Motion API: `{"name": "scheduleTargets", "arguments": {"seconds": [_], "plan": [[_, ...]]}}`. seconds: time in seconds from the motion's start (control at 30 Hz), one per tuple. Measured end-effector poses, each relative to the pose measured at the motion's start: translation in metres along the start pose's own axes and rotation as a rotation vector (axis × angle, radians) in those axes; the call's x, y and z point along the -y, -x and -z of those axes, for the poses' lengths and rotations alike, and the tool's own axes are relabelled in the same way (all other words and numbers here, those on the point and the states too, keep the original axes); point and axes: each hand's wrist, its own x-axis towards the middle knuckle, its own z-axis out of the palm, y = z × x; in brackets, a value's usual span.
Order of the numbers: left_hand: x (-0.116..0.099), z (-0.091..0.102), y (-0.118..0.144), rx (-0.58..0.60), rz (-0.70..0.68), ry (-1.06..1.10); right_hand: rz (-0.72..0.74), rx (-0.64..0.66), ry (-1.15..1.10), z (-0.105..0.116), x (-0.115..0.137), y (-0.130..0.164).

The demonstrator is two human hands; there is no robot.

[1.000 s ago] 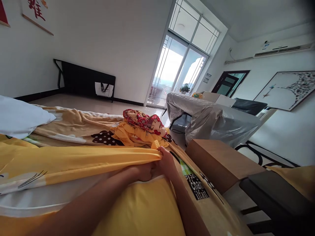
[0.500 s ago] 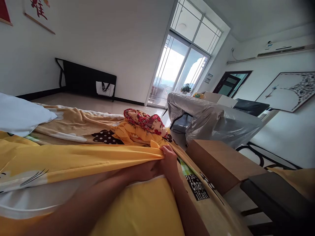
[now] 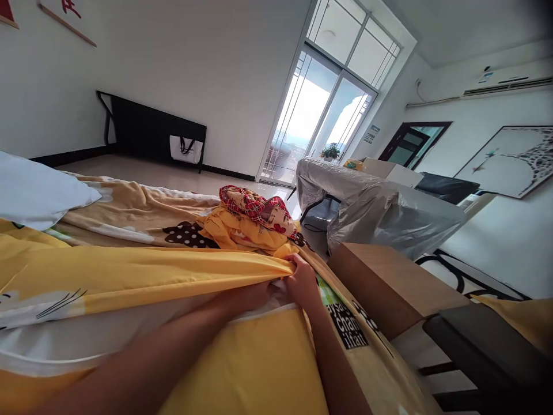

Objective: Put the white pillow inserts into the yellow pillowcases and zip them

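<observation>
A yellow duvet cover (image 3: 142,272) with a printed cat face and whiskers is pulled taut across the bed toward the right. My right hand (image 3: 301,283) pinches a gathered corner of its upper layer, thumb and fingers closed. My left hand (image 3: 256,295) reaches in under that layer, just left of the right hand, over the pale inner cloth (image 3: 116,323); its fingers are hidden and blurred. The cover's lower yellow layer (image 3: 246,363) lies between my forearms. Just beyond the hands sits a crumpled heap of yellow cloth (image 3: 233,227) with a red-patterned cloth (image 3: 259,208) on top.
A brown patterned blanket (image 3: 125,210) covers the bed, with a white pillow (image 3: 38,190) at left. Right of the bed stand a wooden box-like piece (image 3: 401,276), a dark padded stool (image 3: 475,346) and a plastic-covered table (image 3: 358,190). A black folded frame (image 3: 147,127) leans against the wall.
My left hand has drawn back slightly to the left, away from the right hand. The right hand still grips the cover's corner. The view has shifted a little.
</observation>
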Motion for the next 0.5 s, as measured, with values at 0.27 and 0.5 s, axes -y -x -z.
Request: {"name": "scheduleTargets", "arguments": {"seconds": [0.27, 0.5], "plan": [[0.000, 0.007, 0.005, 0.106, -0.197, 0.070, 0.130, -0.067, -0.016, 0.002, -0.001, 0.000], [-0.009, 0.008, 0.004, 0.155, -0.233, 0.084, 0.062, 0.028, -0.156, -0.003, -0.005, 0.000]]}}
